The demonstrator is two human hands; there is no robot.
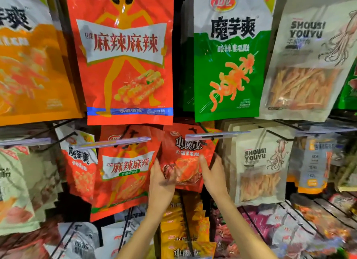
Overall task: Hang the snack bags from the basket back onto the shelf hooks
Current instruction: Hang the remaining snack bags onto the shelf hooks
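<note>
**Hanging snack display, head view.** Upper row: a large red bag (123,56) and a green bag (229,65), whose lower edges overhang the row below. Middle row: a red-orange bag (123,173) and a pale squid bag (258,168) flank the small red bag (185,152), which 2 hands hold up between them, just under a price strip (216,136). Left hand (160,181): grip closed on the bag's lower left edge. Right hand (212,173): thumb on the front, fingers behind the right edge, a light pinch. The bag's top is hidden, so whether its hole is over a hook cannot be told. Risks: loosing both grips before the hole seats would drop the bag, and pushing blind could snag the strip or tear the hole.
</note>
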